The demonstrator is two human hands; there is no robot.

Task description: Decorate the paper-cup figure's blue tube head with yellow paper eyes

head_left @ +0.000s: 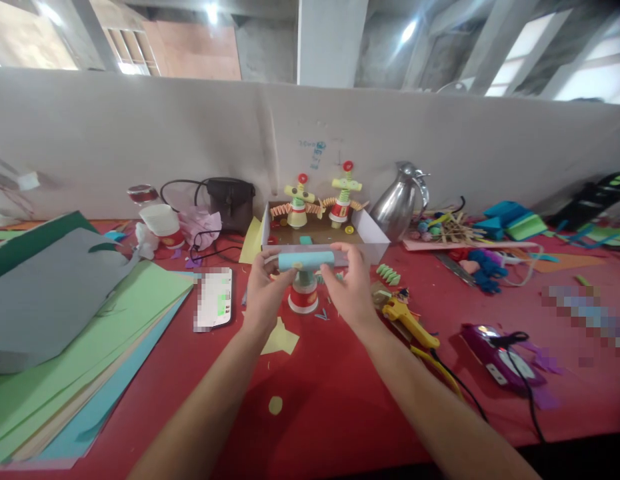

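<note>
A light blue paper tube (307,260) lies level between my hands. My left hand (265,283) is closed on its left end, and my right hand (349,280) grips the right end. Just below the tube stands a red and white paper cup (303,297), upside down, with a green paper piece on top; whether the tube touches it I cannot tell. Behind, a shallow white box (375,233) holds two paper-cup figures, a left one (297,212) and a right one (341,200), each with folded paper arms and a yellow tube head.
Coloured paper sheets (115,320) and a phone (213,300) lie to the left. At right are a yellow glue gun (410,323) with its cord, a purple device (503,360) and yarn (485,270). A steel jug (403,200) and a dark bag (231,203) stand by the wall.
</note>
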